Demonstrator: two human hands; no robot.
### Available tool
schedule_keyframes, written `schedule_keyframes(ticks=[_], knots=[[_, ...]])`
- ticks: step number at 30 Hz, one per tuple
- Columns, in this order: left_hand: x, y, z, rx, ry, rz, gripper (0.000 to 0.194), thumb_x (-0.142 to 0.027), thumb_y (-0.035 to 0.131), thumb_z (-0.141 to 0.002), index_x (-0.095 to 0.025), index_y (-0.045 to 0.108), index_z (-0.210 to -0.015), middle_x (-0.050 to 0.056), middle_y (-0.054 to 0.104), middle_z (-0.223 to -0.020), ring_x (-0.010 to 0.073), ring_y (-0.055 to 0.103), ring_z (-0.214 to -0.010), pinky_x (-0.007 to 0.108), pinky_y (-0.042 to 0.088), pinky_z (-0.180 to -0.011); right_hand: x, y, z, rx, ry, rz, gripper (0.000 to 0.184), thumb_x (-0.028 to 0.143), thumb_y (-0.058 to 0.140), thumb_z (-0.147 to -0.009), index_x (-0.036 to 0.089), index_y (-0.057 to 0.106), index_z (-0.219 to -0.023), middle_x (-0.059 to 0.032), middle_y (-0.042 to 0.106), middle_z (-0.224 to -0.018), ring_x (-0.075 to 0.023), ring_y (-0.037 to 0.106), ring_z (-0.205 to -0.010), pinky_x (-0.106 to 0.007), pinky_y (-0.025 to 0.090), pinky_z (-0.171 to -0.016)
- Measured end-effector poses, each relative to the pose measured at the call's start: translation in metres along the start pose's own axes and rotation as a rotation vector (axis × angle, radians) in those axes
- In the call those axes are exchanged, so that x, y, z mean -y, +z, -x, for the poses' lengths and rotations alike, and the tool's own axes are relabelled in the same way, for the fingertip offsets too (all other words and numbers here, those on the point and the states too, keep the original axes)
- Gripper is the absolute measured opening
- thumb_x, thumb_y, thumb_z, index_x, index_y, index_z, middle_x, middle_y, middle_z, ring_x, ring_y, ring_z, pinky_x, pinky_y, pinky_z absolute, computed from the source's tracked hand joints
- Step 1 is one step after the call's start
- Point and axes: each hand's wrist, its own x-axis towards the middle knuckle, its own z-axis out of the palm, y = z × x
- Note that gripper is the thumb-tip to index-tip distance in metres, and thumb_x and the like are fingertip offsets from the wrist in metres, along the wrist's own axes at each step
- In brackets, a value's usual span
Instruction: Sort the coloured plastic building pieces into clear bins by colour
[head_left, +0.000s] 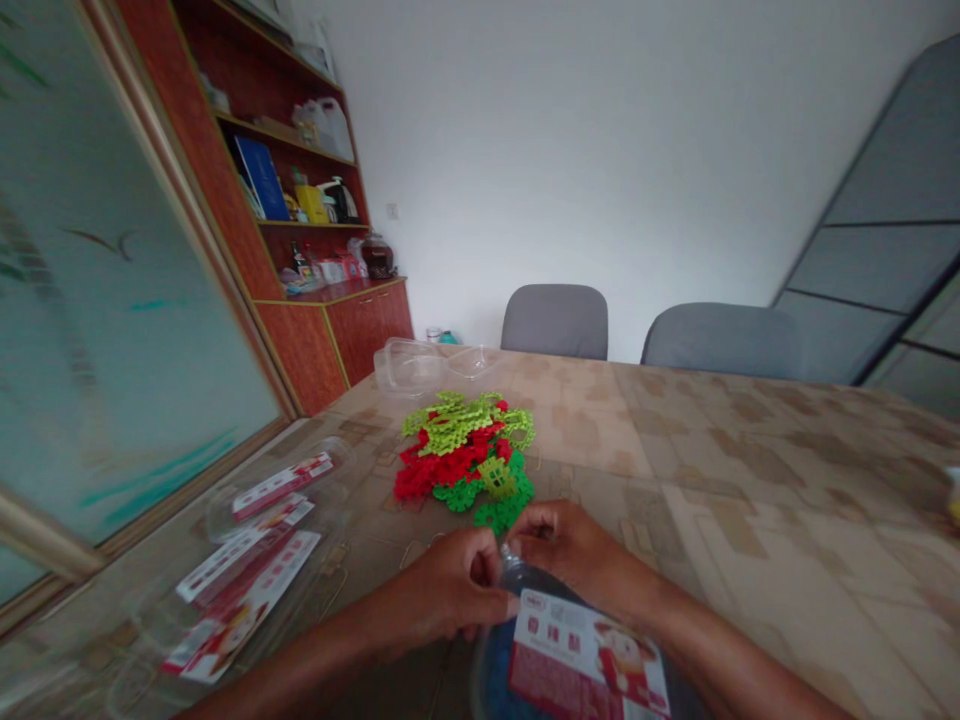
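Note:
Close in front of me is a clear plastic tub (492,682) with blue contents and a red and white label (589,665) on top. My left hand (454,585) pinches the tub's far edge, thumb lying along the rim. Right beside it, my right hand (566,545) has its fingers closed on the same edge near the corner. Just beyond the hands lies a loose pile of plastic snowflake-shaped building pieces: yellow-green ones (448,425), red ones (442,472) and green ones (517,476). Whether the lid is partly lifted cannot be made out.
Several clear lids with red and white labels (259,610) overlap on the table's left side. Clear plastic tubs (411,370) stand at the far edge. Two grey chairs (555,320) are behind the patterned table (720,450). A wooden shelf unit (367,322) stands at back left.

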Motion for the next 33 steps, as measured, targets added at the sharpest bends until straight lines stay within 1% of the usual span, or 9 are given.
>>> schedule_keyframes(ticks=[3, 7, 12, 15, 21, 24, 27, 30, 33], knots=[[0.005, 0.001, -0.002, 0.025, -0.02, 0.007, 0.022, -0.031, 0.062, -0.073, -0.018, 0.044, -0.078, -0.009, 0.048, -0.052, 0.0065, 0.043, -0.042, 0.015, 0.032, -0.039, -0.001, 0.002, -0.002, 0.01, -0.001, 0.043, 0.014, 0.024, 0.062, -0.078, 0.014, 0.065, -0.069, 0.0023, 0.059, -0.06, -0.0096, 0.05, -0.056, -0.019, 0.036, -0.05], [0.009, 0.001, -0.005, 0.071, -0.051, 0.039, 0.02, -0.027, 0.061, -0.072, -0.016, 0.047, -0.082, -0.007, 0.051, -0.055, 0.0062, 0.045, -0.042, 0.015, 0.036, -0.04, 0.002, 0.006, -0.001, -0.022, -0.046, 0.115, 0.011, 0.016, 0.058, -0.079, 0.015, 0.064, -0.07, 0.0015, 0.06, -0.065, -0.0107, 0.051, -0.061, -0.02, 0.038, -0.056], [0.003, 0.001, -0.004, 0.107, -0.04, 0.108, 0.026, -0.029, 0.064, -0.069, -0.015, 0.051, -0.087, -0.006, 0.052, -0.055, 0.0061, 0.044, -0.041, 0.016, 0.038, -0.04, 0.011, 0.01, 0.009, -0.109, -0.217, 0.367, 0.013, 0.01, 0.054, -0.081, 0.017, 0.061, -0.071, -0.0002, 0.061, -0.071, -0.0135, 0.054, -0.067, -0.023, 0.038, -0.061], [-0.001, 0.002, -0.002, 0.135, -0.048, 0.138, 0.032, -0.032, 0.067, -0.069, -0.014, 0.053, -0.091, -0.006, 0.053, -0.056, 0.0065, 0.045, -0.041, 0.016, 0.039, -0.04, 0.015, 0.008, 0.012, -0.108, -0.281, 0.449, 0.013, 0.012, 0.053, -0.082, 0.017, 0.06, -0.073, -0.0001, 0.06, -0.07, -0.0139, 0.054, -0.068, -0.024, 0.038, -0.062], [-0.003, 0.002, 0.001, 0.184, -0.057, 0.197, 0.04, -0.035, 0.068, -0.071, -0.012, 0.057, -0.102, -0.001, 0.06, -0.066, 0.006, 0.05, -0.043, 0.016, 0.043, -0.041, 0.013, 0.007, 0.011, -0.069, -0.268, 0.465, 0.014, 0.013, 0.052, -0.085, 0.016, 0.06, -0.074, -0.0001, 0.06, -0.069, -0.0133, 0.054, -0.065, -0.023, 0.037, -0.06], [-0.003, 0.0, 0.001, 0.226, -0.061, 0.242, 0.041, -0.036, 0.069, -0.073, -0.012, 0.055, -0.104, 0.001, 0.062, -0.07, 0.0064, 0.052, -0.044, 0.013, 0.039, -0.038, 0.01, 0.008, 0.011, -0.07, -0.32, 0.464, 0.013, 0.013, 0.052, -0.085, 0.017, 0.059, -0.075, 0.0001, 0.059, -0.071, -0.0134, 0.053, -0.067, -0.023, 0.037, -0.06], [-0.003, 0.0, 0.001, 0.233, -0.062, 0.252, 0.043, -0.037, 0.07, -0.073, -0.013, 0.054, -0.105, 0.002, 0.062, -0.073, 0.0069, 0.054, -0.046, 0.012, 0.035, -0.037, 0.011, 0.007, 0.011, -0.077, -0.357, 0.47, 0.012, 0.014, 0.052, -0.086, 0.017, 0.059, -0.077, 0.0, 0.059, -0.072, -0.0136, 0.053, -0.068, -0.024, 0.038, -0.063], [0.0, 0.002, 0.001, 0.214, -0.025, 0.22, 0.045, -0.043, 0.069, -0.075, -0.013, 0.053, -0.105, 0.003, 0.063, -0.077, 0.0077, 0.055, -0.049, 0.013, 0.04, -0.039, 0.013, 0.001, 0.008, -0.019, -0.314, 0.465, 0.014, 0.011, 0.052, -0.085, 0.016, 0.061, -0.074, 0.0003, 0.06, -0.07, -0.0128, 0.053, -0.066, -0.023, 0.038, -0.061], [0.004, 0.006, 0.0, 0.171, 0.042, 0.176, 0.045, -0.048, 0.067, -0.076, -0.015, 0.049, -0.1, 0.0, 0.062, -0.072, 0.0066, 0.053, -0.046, 0.015, 0.043, -0.04, 0.011, -0.009, 0.006, 0.104, -0.251, 0.37, 0.015, 0.009, 0.053, -0.083, 0.016, 0.064, -0.075, 0.0011, 0.063, -0.07, -0.0116, 0.055, -0.065, -0.02, 0.038, -0.056]])
